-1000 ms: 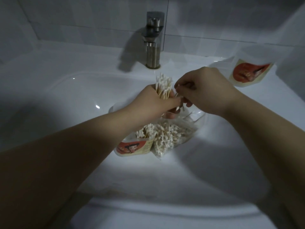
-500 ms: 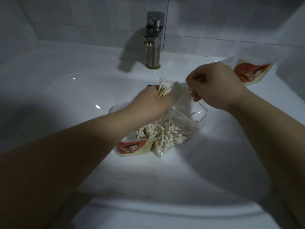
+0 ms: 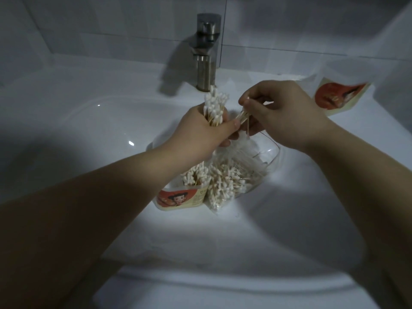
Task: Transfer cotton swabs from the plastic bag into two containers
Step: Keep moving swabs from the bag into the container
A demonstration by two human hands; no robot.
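Note:
My left hand (image 3: 205, 128) grips an upright bundle of cotton swabs (image 3: 215, 105), white tips up. My right hand (image 3: 283, 110) pinches a few swabs (image 3: 244, 118) just to the right of that bundle, their sticks hanging down. Below both hands a clear plastic bag (image 3: 231, 177) full of swabs lies in the sink basin. Left of the bag stands a small container with a red cartoon label (image 3: 178, 197), with several swabs standing in it. A second container with the same red label (image 3: 338, 94) lies on the sink ledge at the right.
A white sink basin (image 3: 100, 134) surrounds everything. A steel tap (image 3: 207, 54) rises behind the hands at the tiled wall. A clear container rim (image 3: 273, 152) shows under the bag on the right. The light is dim at the edges.
My right hand lifted away to the right, then came back toward the bundle with a few swabs pinched. My left hand raised its bundle slightly.

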